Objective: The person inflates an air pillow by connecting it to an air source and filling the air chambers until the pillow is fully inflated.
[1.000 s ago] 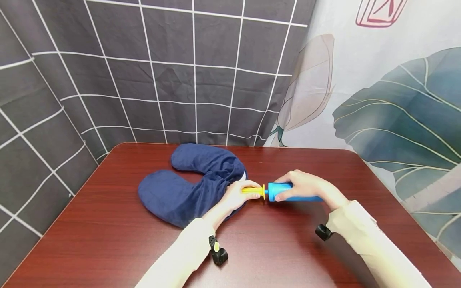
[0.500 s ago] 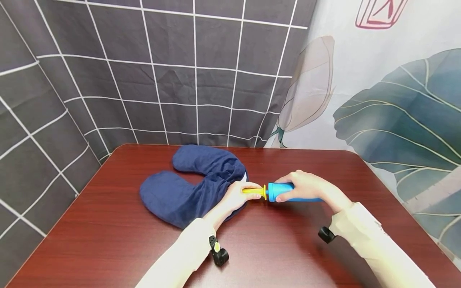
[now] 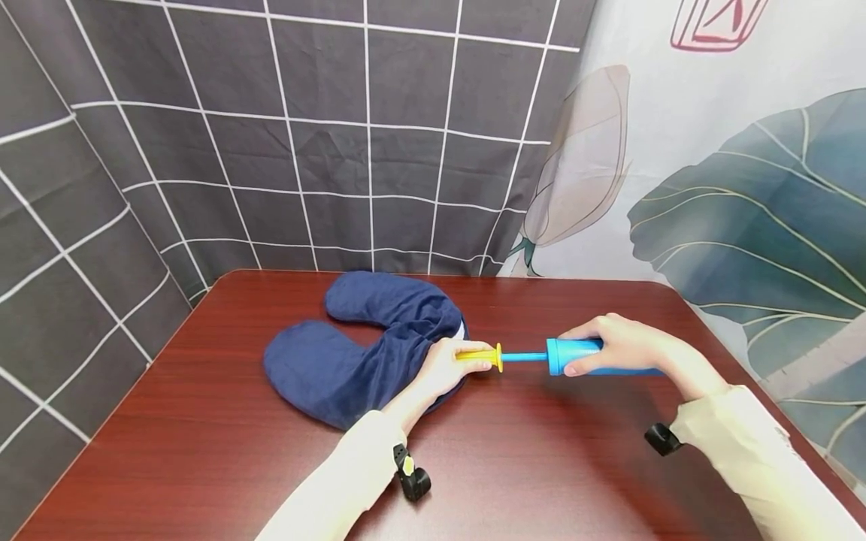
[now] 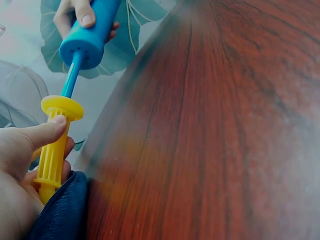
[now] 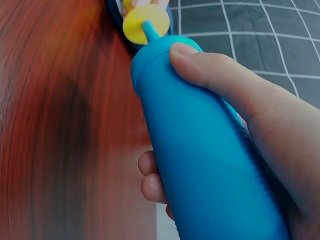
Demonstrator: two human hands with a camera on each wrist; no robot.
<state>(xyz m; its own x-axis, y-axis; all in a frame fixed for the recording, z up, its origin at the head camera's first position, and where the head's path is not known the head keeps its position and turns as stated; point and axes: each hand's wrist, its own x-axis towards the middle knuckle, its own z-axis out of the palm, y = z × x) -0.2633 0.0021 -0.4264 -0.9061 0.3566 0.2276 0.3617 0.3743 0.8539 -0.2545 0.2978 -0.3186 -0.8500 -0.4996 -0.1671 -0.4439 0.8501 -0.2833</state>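
Note:
A navy U-shaped neck pillow [image 3: 318, 368] lies wrinkled on the table, with a bit of white at its curved right end. My left hand [image 3: 441, 370] grips the yellow ribbed end [image 4: 52, 157] of a hand pump at that end of the pillow, beside a zipped edge [image 4: 56, 192]. A thin blue rod [image 3: 524, 357] runs out from the yellow flange to the pump's blue barrel [image 5: 185, 125]. Wrapped round the barrel is my right hand [image 3: 625, 347], its thumb along the top near the collar. The yellow piece's far tip is hidden by the pillow.
The red-brown wooden table [image 3: 514, 466] has its back edge against a dark gridded cloth [image 3: 325, 158]. A pale leaf-patterned curtain [image 3: 683, 150] hangs at the right. Both wrists carry small black cameras, the left one [image 3: 414, 481] low over the table.
My right hand has drawn the pump barrel to the right, exposing a longer stretch of blue rod. Half a second ago the barrel sat almost against the yellow flange. My left hand stays in place.

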